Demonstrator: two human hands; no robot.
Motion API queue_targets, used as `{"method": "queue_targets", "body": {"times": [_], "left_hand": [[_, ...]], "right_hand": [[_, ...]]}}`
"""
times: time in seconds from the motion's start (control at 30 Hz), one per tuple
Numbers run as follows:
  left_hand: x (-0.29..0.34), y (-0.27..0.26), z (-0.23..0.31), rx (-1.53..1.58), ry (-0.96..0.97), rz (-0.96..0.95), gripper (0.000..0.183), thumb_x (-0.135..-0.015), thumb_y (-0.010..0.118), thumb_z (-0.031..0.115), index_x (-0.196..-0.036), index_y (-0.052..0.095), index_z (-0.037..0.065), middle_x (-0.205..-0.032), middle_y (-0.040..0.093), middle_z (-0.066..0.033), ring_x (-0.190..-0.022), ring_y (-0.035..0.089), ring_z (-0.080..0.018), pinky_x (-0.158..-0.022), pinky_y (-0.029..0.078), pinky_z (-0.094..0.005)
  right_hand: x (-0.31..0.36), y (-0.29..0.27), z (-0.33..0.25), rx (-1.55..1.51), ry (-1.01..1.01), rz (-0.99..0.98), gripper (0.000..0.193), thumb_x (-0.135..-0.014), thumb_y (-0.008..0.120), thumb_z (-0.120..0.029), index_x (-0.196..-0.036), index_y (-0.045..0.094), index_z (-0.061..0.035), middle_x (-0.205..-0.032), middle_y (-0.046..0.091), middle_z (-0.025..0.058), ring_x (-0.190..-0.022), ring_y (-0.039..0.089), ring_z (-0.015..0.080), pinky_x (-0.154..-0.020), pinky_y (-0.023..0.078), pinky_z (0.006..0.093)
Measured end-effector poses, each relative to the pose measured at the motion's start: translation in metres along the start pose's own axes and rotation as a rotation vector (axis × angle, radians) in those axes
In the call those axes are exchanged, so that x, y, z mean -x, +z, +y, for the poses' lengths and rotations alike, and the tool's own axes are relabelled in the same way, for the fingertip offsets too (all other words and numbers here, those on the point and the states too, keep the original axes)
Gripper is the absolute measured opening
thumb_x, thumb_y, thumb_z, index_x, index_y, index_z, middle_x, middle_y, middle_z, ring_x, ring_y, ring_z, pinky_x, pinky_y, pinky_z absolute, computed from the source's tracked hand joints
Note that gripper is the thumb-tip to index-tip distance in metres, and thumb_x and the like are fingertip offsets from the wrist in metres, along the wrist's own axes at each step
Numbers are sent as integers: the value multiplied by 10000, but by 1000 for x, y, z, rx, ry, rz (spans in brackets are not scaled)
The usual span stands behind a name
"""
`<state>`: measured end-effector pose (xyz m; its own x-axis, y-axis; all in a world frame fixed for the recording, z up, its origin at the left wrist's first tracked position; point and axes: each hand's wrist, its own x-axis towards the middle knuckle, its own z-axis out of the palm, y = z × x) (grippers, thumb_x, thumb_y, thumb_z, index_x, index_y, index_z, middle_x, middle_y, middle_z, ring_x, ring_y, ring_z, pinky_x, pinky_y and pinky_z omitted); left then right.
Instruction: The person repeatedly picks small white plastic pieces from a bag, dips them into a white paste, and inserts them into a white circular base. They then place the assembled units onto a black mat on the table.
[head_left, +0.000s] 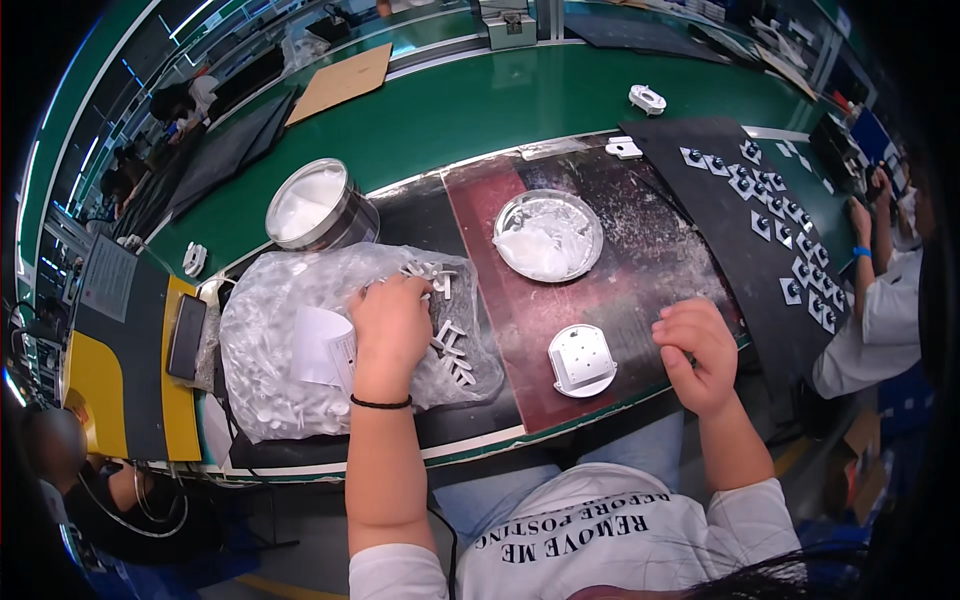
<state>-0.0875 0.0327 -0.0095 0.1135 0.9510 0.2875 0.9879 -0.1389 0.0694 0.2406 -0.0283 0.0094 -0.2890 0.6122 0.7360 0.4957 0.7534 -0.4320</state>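
Observation:
My left hand (392, 325) reaches down into an open clear plastic bag (265, 345) full of small white plastic parts. Its fingers point into the bag and are mostly hidden, so any grip there cannot be made out. Loose white T-shaped parts (452, 340) lie beside that hand at the bag's mouth. Over the table's front edge, my right hand (700, 358) hovers with loosely bent fingers, its thumb apart and nothing visible in it. To its left, a white rounded plastic housing (582, 362) with small holes lies flat on the work mat.
A shallow dish (590, 255) holds white paste; a round tub (345, 225) of white material stands behind the bag. Small white pieces with dark centres cover a black board (740, 215) at right. A yellow-and-grey machine (130, 360) stands left. People sit at both sides.

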Motion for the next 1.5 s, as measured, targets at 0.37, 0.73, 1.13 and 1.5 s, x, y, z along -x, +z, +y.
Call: {"method": "queue_targets", "body": {"times": [0.37,0.73,1.13,1.5], "left_hand": [[-1,-9,37,1311,81,43,332,-849,609,45,-1164,503,49,-907,602,-82,-785,573,-149,-704,458,-272],[12,-12,68,1763,51,-367,643,-796,643,-46,-1351,330,40,-880,540,-55,-751,563,-92,-610,496,-217],[6,-6,71,800,376,175,502,-788,655,93,-1241,460,2,-1069,555,-148,-929,555,-248,-815,455,-350],[9,-13,76,707,431,162,383,-741,676,106,-1097,572,11,-1076,572,-164,-944,566,-334,-810,467,-392]], "right_hand": [[-56,32,-13,-3,-227,-162,296,-734,669,-87,-1025,622,-57,-953,638,82,-861,599,269,-773,454,381],[-65,54,-13,21,-192,-441,326,-754,611,-125,-1074,592,-64,-942,636,52,-860,621,244,-743,502,350],[-101,54,64,378,-99,-44,117,-733,676,-93,-843,650,-65,-818,619,59,-812,576,258,-752,435,379],[-89,89,112,546,20,-216,80,-747,672,-169,-803,685,-114,-810,616,-5,-920,529,188,-887,332,388]]}}
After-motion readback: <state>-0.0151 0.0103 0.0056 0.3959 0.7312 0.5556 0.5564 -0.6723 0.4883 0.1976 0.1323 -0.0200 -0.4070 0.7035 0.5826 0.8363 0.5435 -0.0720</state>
